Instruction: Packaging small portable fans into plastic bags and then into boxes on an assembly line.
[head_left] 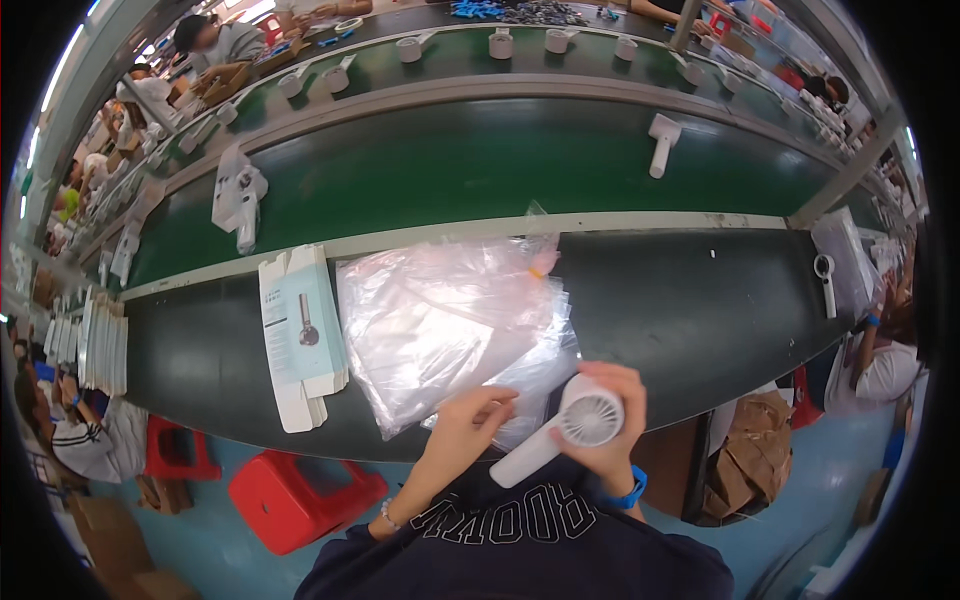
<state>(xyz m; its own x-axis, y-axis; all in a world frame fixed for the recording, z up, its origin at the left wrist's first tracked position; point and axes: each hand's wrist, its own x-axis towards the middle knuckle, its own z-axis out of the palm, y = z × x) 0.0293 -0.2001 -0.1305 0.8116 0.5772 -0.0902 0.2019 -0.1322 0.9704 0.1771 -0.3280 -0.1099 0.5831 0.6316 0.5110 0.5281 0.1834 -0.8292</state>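
A white handheld fan [528,458] with a round grille is in my right hand [612,450], whose fingers wrap round the fan's head. Its handle slants down to the left in front of my chest. My left hand [468,430] is at the near edge of a pile of clear plastic bags [440,330], thumb and fingertips drawn together. Whether film is pinched between them I cannot make out. To the left of the bags lies a stack of flat light-blue and white cartons [290,345] with a fan picture.
Beyond my dark worktop, a green conveyor belt carries a bagged fan [243,205] and a bare white fan [662,145]. Another small fan [826,285] lies at the right by a co-worker. Red stools [300,500] and a brown paper-lined bin [755,455] stand below the table edge.
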